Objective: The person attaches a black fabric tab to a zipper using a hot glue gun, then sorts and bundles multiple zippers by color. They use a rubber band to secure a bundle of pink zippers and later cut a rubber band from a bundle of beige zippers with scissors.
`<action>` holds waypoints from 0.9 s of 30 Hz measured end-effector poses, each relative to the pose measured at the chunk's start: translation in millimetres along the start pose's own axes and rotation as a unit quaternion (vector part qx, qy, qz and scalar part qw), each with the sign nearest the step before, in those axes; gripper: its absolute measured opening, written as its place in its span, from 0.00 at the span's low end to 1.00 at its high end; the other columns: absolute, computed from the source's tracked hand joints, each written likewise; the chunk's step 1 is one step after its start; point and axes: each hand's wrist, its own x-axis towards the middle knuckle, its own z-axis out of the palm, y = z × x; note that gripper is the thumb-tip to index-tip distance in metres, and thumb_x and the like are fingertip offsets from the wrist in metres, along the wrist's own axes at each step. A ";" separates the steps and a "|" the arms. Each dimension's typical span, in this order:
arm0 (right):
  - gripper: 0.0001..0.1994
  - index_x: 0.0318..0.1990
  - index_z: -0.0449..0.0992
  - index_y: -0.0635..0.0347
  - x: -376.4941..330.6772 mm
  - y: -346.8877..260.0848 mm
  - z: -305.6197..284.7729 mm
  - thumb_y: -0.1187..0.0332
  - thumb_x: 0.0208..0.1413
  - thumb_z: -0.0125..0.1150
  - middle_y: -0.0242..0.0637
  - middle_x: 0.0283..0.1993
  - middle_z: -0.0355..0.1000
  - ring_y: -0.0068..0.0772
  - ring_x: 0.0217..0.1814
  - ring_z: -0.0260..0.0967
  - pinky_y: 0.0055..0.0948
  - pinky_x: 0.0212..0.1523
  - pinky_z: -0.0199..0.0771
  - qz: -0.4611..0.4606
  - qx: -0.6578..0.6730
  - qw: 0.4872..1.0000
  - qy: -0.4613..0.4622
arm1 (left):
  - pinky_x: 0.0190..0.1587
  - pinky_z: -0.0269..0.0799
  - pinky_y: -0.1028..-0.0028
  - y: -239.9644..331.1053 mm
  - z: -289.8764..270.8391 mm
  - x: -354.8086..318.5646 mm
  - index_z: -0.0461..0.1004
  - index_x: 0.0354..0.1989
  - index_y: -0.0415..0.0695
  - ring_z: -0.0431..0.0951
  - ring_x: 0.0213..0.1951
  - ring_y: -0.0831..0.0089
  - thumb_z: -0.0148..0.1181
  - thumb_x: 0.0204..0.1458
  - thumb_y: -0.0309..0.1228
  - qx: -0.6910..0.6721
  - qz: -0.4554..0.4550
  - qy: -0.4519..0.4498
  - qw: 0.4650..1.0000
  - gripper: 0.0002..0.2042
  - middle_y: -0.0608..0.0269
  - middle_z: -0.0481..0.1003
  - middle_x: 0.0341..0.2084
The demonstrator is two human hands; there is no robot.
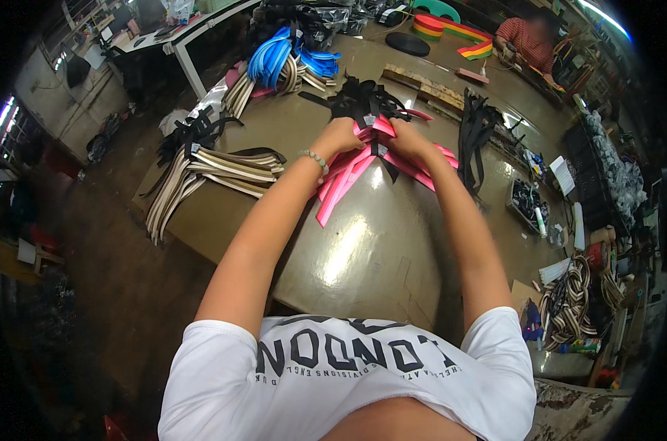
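Observation:
Both my arms reach forward over a shiny brown table (326, 257). My left hand (339, 137) is closed round the left side of a bundle of bright pink straps (341, 184) with black webbing ends (366, 95). On the other side my right hand (409, 137) grips the same bundle, its fingers partly hidden. The pink straps fan out below both hands, and small white labels show at their middle. To the left lies a bundle of beige and black striped straps (194, 173). Farther back rests a pile of blue straps (275, 59) over more beige ones.
Black straps (477, 128) hang over a wooden bar (422, 88) at the right. A striped red, yellow and green roll (429, 28) lies beside a black webbing coil (407, 44). Another person (532, 44) sits at the far right. A striped strap heap (572, 305) lies near right.

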 end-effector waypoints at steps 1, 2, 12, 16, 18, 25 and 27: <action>0.23 0.51 0.68 0.63 1.5 -3.1 -3.2 0.59 0.51 0.61 0.58 0.48 0.70 0.58 0.52 0.68 0.45 0.52 0.67 -0.005 0.005 1.000 0.003 | 0.45 0.72 0.61 -0.1 -3.4 1.1 0.75 0.37 0.33 0.77 0.39 0.48 0.72 0.30 0.45 0.007 0.008 -0.007 1.000 0.29 0.39 0.76 0.36; 0.24 0.52 0.68 0.63 2.4 -5.1 -7.2 0.57 0.50 0.62 0.57 0.49 0.70 0.57 0.52 0.68 0.44 0.52 0.67 0.003 0.005 1.000 0.004 | 0.44 0.72 0.61 0.9 -7.7 2.2 0.75 0.36 0.33 0.77 0.39 0.48 0.71 0.31 0.46 -0.005 0.005 -0.011 1.000 0.29 0.39 0.76 0.36; 0.16 0.37 0.77 0.58 10.1 2.5 -47.4 0.60 0.41 0.66 0.28 0.27 0.70 0.24 0.31 0.65 0.26 0.33 0.66 0.005 0.263 0.965 -0.015 | 0.44 0.74 0.60 74.7 -109.0 14.5 0.79 0.34 0.38 0.79 0.40 0.52 0.60 0.43 0.42 0.108 0.164 -0.012 0.981 0.18 0.45 0.77 0.37; 0.15 0.43 0.71 0.62 25.0 -62.4 -89.4 0.65 0.49 0.55 0.34 0.29 0.71 0.27 0.29 0.70 0.28 0.32 0.71 -0.028 0.356 0.933 -0.035 | 0.44 0.73 0.61 68.6 -171.8 -0.1 0.79 0.37 0.40 0.78 0.40 0.52 0.58 0.45 0.46 0.114 0.097 -0.015 0.989 0.21 0.46 0.78 0.37; 0.14 0.40 0.72 0.60 46.5 -112.8 -106.5 0.60 0.51 0.54 0.26 0.24 0.65 0.20 0.23 0.64 0.24 0.24 0.66 -0.056 0.237 0.970 -0.004 | 0.39 0.73 0.60 34.3 -214.1 -18.8 0.79 0.35 0.42 0.79 0.36 0.53 0.56 0.45 0.48 0.169 0.168 0.040 0.970 0.20 0.49 0.79 0.32; 0.27 0.43 0.71 0.65 138.5 -309.7 -76.6 0.47 0.50 0.59 0.57 0.41 0.74 0.57 0.45 0.72 0.45 0.45 0.71 -0.130 -0.060 0.968 0.207 | 0.29 0.67 0.69 -94.0 -340.0 -147.8 0.73 0.38 0.41 0.71 0.25 0.68 0.55 0.51 0.33 0.088 0.100 0.195 0.972 0.11 0.58 0.73 0.27; 0.22 0.44 0.70 0.62 132.5 -345.1 -32.8 0.52 0.50 0.58 0.54 0.39 0.75 0.54 0.43 0.74 0.47 0.42 0.73 -0.127 -0.088 0.969 0.192 | 0.41 0.71 0.65 -122.5 -334.9 -186.4 0.74 0.40 0.41 0.77 0.36 0.64 0.59 0.50 0.39 0.190 0.060 0.222 0.955 0.15 0.53 0.77 0.35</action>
